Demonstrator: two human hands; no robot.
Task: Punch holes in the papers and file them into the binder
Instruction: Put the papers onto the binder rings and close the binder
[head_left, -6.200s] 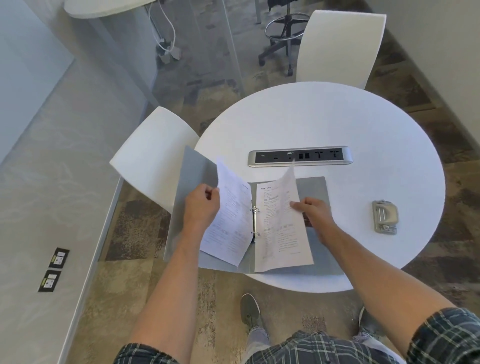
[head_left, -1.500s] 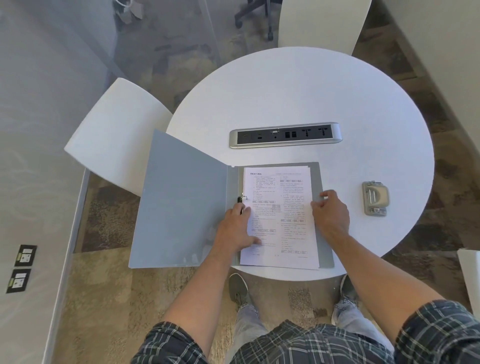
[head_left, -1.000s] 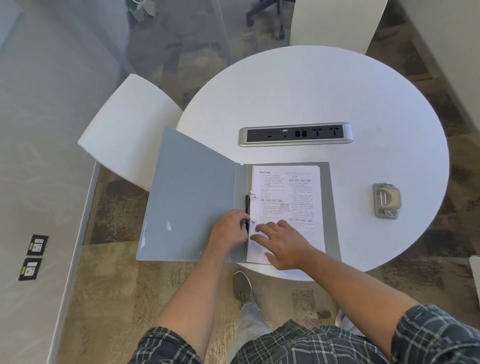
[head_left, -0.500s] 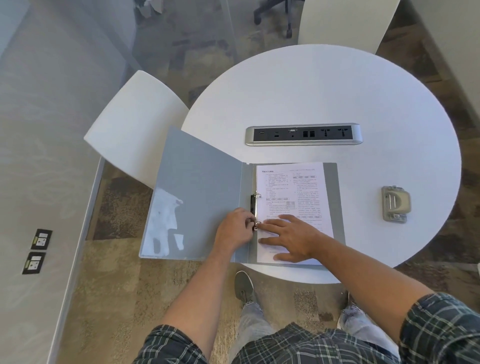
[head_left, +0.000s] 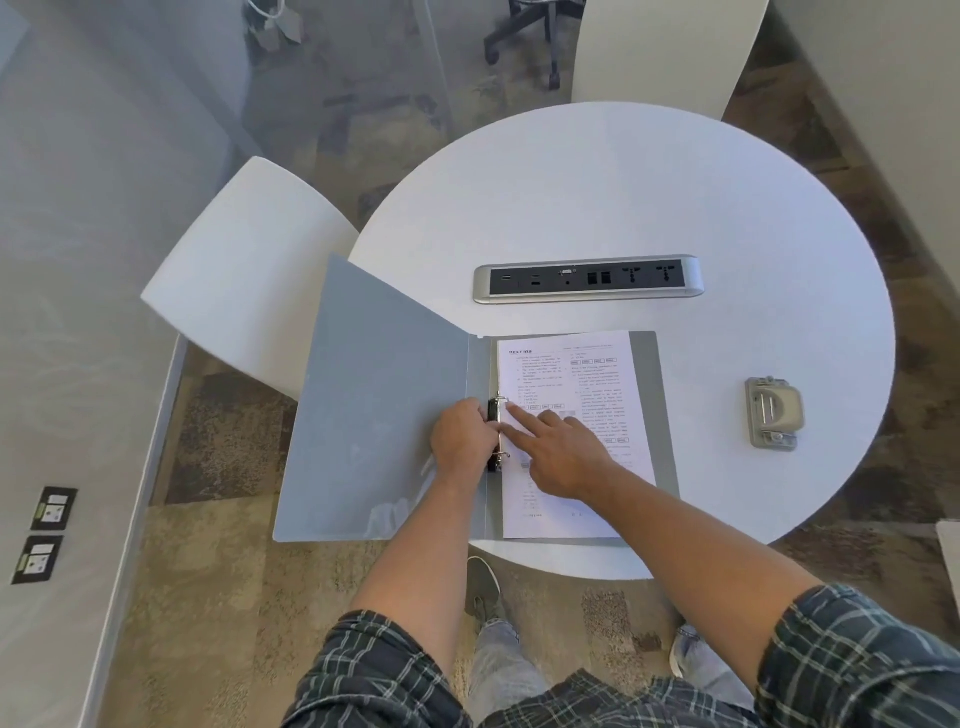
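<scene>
A grey binder (head_left: 379, 395) lies open on the near edge of the round white table (head_left: 649, 197), its left cover hanging past the rim. Printed papers (head_left: 582, 384) lie flat on its right half, threaded on the metal rings (head_left: 500, 402) at the spine. My left hand (head_left: 462, 439) is curled over the ring mechanism, fingers closed on it. My right hand (head_left: 563, 452) rests flat on the papers, its index finger stretched to the upper ring. A grey hole punch (head_left: 773, 413) sits to the right on the table.
A silver power-socket strip (head_left: 587, 278) is set into the table beyond the binder. White chairs stand at the left (head_left: 244, 270) and at the far side (head_left: 665, 47). A wall with outlets runs along the left.
The loose sheets were laid flat onto the rings. My right hand came in from the papers' right edge to the rings, and its index finger now reaches the upper ring. My left hand stays at the spine.
</scene>
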